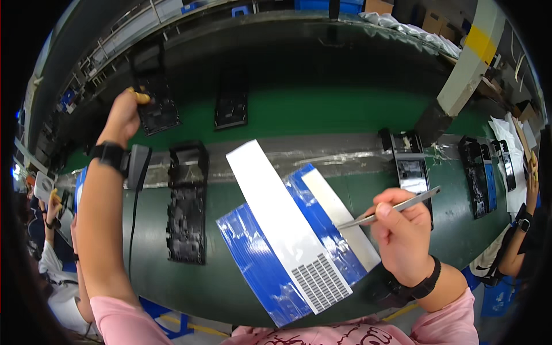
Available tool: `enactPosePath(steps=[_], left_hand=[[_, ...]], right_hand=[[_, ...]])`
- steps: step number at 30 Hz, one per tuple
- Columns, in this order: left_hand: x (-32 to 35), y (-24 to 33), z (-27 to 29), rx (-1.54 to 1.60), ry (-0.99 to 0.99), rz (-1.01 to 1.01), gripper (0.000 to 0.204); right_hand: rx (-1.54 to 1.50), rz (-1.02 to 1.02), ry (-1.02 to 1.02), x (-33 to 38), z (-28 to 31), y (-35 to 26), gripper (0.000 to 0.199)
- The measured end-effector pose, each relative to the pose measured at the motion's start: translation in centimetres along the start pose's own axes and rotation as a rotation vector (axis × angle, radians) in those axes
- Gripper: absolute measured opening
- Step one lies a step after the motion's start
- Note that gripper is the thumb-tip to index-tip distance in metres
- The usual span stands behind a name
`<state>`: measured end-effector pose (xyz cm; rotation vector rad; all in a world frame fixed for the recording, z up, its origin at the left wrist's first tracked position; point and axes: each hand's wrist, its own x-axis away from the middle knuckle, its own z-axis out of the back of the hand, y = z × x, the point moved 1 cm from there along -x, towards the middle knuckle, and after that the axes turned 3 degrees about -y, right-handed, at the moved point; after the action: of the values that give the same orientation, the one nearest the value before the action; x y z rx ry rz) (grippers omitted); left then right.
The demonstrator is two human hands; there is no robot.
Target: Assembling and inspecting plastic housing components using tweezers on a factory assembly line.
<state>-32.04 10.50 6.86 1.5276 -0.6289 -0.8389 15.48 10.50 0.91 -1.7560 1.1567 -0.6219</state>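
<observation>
The left hand [123,115] reaches out, its yellow-covered fingertips against a black plastic frame [160,112] on the green belt [310,109] (whether they close on it, I cannot tell). Nearer lies a ridged, oblong black shell [187,224], its inside too dark to read. A shiny blue board [247,241] bears a smooth white sheet [282,207] with dark rectangles, and a cream strip [328,195]. The right hand [402,241] pinches slim metal tweezers [417,199], tips by that strip. Farther right, another black casing [394,144] holds a glossy grey panel [412,172].

The sleeves [123,323] are pink, wristbands [110,155] black, left hand's [123,116] finger covers [140,97] yellow.
</observation>
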Motion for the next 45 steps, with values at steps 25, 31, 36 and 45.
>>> enactPosePath(steps=[25,31,36,45], left_hand=[[-2.1,4.4,-8.7,-0.517,-0.042,-0.249,0.020],[14.6,2.1,-12.4,0.473,-0.349,0.281,0.027],[24.8,-1.1,-12.0,0.632,-0.163,0.001,0.037],[23.5,-3.9,-12.5,0.743,-0.172,0.027,0.035]], right_hand=[[0.202,-0.323,-0.328,-0.6,0.1,3.2,0.009],[0.270,-0.288,-0.237,0.5,-0.3,4.8,0.009],[0.320,-0.280,-0.251,0.5,-0.4,5.0,0.009],[0.309,-0.320,-0.239,0.5,-1.0,4.1,0.011]])
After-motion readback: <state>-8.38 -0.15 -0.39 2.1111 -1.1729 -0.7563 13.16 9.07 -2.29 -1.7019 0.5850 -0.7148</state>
